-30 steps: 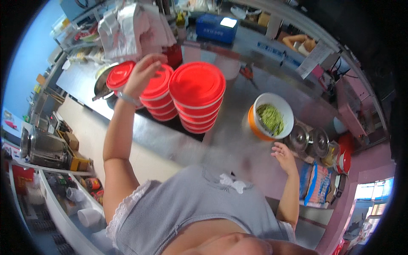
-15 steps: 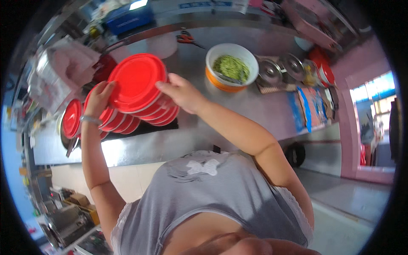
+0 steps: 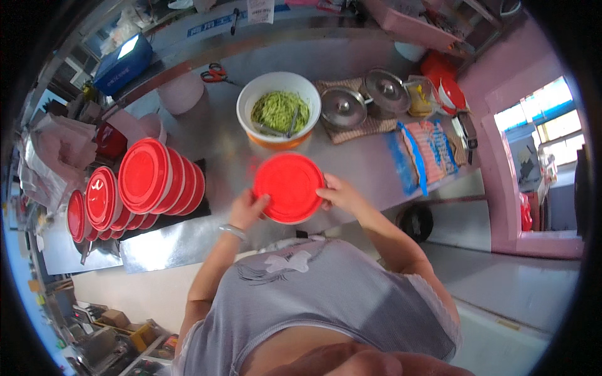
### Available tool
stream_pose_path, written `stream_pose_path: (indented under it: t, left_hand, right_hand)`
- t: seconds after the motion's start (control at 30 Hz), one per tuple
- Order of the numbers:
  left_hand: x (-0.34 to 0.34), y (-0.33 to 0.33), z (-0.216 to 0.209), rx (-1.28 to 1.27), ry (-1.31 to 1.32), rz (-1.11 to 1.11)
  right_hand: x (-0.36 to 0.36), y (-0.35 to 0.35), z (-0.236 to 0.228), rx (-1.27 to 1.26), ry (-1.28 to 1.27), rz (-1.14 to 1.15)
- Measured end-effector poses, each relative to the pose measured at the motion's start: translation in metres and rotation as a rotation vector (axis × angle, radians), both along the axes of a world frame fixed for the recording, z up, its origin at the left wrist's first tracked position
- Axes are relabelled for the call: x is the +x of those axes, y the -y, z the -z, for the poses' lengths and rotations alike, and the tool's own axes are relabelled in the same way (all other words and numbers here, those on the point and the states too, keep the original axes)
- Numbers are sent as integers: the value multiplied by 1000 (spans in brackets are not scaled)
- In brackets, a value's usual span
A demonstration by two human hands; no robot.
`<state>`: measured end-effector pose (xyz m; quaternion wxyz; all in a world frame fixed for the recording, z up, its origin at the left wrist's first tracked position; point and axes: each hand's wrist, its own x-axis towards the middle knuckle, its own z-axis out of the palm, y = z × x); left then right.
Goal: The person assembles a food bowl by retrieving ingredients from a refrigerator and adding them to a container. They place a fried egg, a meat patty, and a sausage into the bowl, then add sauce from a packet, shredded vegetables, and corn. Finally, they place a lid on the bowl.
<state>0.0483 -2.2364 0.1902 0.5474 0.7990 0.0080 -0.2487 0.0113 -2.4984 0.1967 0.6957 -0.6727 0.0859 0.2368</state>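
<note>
A round bowl with a red lid is between my two hands, near the front edge of the steel counter. My left hand grips its left side, thumb on the lid's rim. On the opposite side my right hand holds the rim, thumb on top as well. Just beyond it stands a white and orange bowl of shredded green vegetable, with tongs resting inside. To the left, stacks of red-lidded bowls stand on a black mat.
Two metal pot lids lie on a checked cloth right of the vegetable bowl. Farther right is a blue and clear packet of pink sausages. Red-handled scissors and a whitish tub are at the back. A plastic bag sits far left.
Both hands have lifted the top red-lidded bowl off its stack and brought it right and nearer to me. The view has shifted right too.
</note>
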Motion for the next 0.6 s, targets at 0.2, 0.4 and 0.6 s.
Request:
stream_pose_path:
  t: [0.2,0.4,0.6]
  left_hand:
    - [-1,78,57,385,222,131]
    - [-7,92,51,230,249,-8]
    - [-17,94,68,184,276,-13]
  right_hand:
    - [-8,72,76,-157,-109,59]
    - [-3,76,70,-585,232,36]
    - [-6,72,77,-570,337,70]
